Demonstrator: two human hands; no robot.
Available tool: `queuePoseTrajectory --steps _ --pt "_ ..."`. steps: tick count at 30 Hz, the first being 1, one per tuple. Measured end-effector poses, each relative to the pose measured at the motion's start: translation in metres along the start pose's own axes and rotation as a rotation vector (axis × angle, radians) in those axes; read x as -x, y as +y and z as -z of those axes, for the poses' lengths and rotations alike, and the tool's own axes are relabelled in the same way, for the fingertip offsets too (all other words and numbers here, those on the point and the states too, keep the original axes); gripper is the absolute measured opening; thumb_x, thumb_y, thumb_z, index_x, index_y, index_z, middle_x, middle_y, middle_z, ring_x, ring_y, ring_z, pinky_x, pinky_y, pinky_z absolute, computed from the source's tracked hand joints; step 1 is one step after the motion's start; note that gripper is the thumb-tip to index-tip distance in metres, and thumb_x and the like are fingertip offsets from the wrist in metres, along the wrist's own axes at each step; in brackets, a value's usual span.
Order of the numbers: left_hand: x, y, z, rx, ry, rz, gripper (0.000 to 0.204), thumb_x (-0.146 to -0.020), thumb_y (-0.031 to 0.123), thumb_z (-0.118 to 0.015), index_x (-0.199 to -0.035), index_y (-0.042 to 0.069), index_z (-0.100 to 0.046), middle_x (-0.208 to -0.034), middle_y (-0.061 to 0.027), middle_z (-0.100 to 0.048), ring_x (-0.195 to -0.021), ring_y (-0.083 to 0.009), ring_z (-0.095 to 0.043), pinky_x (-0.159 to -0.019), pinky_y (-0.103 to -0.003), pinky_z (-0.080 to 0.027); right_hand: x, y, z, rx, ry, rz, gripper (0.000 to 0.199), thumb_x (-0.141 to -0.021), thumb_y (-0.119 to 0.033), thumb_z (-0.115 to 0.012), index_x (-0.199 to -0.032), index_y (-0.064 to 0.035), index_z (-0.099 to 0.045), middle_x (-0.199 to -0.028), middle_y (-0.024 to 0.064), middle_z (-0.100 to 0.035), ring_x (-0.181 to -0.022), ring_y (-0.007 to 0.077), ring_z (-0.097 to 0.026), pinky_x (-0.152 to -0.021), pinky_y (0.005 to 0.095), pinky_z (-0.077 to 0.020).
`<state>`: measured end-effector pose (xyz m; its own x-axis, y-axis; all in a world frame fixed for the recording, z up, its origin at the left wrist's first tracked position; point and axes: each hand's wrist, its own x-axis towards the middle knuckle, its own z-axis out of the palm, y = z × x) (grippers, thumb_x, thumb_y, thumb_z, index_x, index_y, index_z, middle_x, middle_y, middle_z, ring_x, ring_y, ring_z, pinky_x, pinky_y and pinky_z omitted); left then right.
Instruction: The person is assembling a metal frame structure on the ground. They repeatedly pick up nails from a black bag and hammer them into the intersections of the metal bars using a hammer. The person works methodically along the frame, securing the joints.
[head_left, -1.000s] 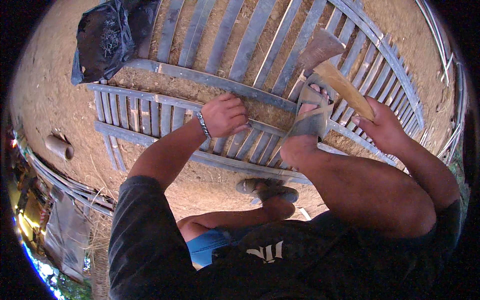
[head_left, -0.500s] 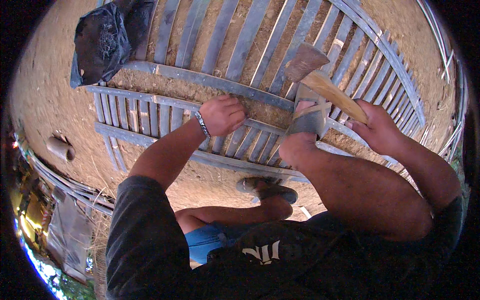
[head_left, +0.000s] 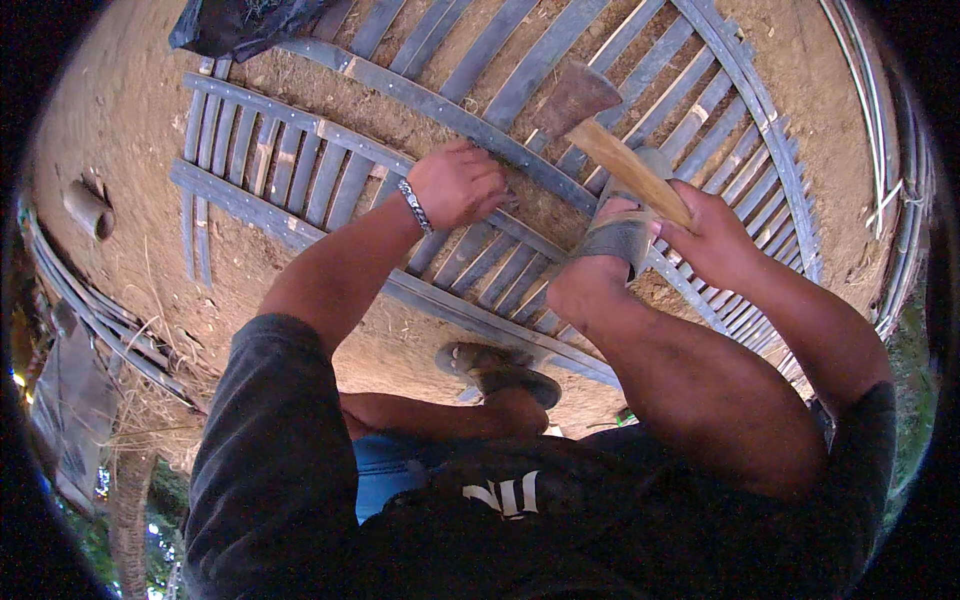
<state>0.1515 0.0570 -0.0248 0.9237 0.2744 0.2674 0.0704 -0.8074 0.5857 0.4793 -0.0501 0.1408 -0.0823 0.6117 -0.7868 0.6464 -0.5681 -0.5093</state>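
My right hand (head_left: 715,235) is wrapped around the wooden handle of a hatchet (head_left: 632,165). Its rusty head points up and to the left, above my sandalled foot. My left hand (head_left: 458,185), with a chain bracelet at the wrist, is closed over the upper rail of a narrow slatted panel (head_left: 290,205). A small shiny bit shows by its fingertips, too small to name. Just beyond lies a wider slatted panel (head_left: 450,105), whose near rail runs past my left knuckles. Rows of nail heads dot the rails.
A black plastic bag (head_left: 235,25) sits at the far left on the wider panel. On the dirt at left lies a short hollow cylinder (head_left: 90,210). My sandalled foot (head_left: 610,235) rests on the slats; long poles (head_left: 875,120) lie along the right.
The view has tilted and shifted, so the panels and bag sit higher in it. The hatchet has swung slightly up and left in my right hand. My left hand stays closed by the rail.
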Motion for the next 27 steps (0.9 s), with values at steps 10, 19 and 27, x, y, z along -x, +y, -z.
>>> queuePoseTrajectory --steps 10,19,27 --pt "-0.001 0.004 -0.007 -0.131 0.111 0.203 0.021 -0.081 0.025 -0.074 -0.085 0.012 -0.058 -0.087 -0.0044 -0.063 -0.089 -0.0245 -0.063 -0.080 -0.040 -0.048 0.014 0.024 0.002 0.007 0.179 -0.130 0.042 -0.094 -0.021 -0.069 -0.129 -0.0006 -0.057 -0.095 0.0150 -0.068 -0.089 0.0236 -0.066 -0.082 0.0378 -0.0511" --pt "-0.004 0.003 -0.008 -0.077 0.086 0.234 0.019 -0.082 0.024 -0.073 -0.086 0.011 -0.059 -0.089 -0.0080 -0.064 -0.089 -0.0292 -0.063 -0.083 -0.044 -0.050 0.054 -0.006 0.046 0.101 0.373 -0.102 0.043 -0.096 -0.028 -0.067 -0.129 -0.0009 -0.058 -0.093 0.0141 -0.068 -0.085 0.0243 -0.065 -0.080 0.0393 -0.0511" --pt "0.003 0.010 -0.010 -0.115 0.002 0.301 0.015 -0.084 0.023 -0.070 -0.089 0.011 -0.063 -0.096 -0.0081 -0.069 -0.095 -0.0286 -0.065 -0.087 -0.045 -0.050 0.033 -0.027 0.027 0.103 0.470 -0.014 0.043 -0.096 -0.032 -0.067 -0.126 -0.0036 -0.058 -0.089 0.0187 -0.067 -0.082 0.0300 -0.067 -0.074 0.0408 -0.0523"
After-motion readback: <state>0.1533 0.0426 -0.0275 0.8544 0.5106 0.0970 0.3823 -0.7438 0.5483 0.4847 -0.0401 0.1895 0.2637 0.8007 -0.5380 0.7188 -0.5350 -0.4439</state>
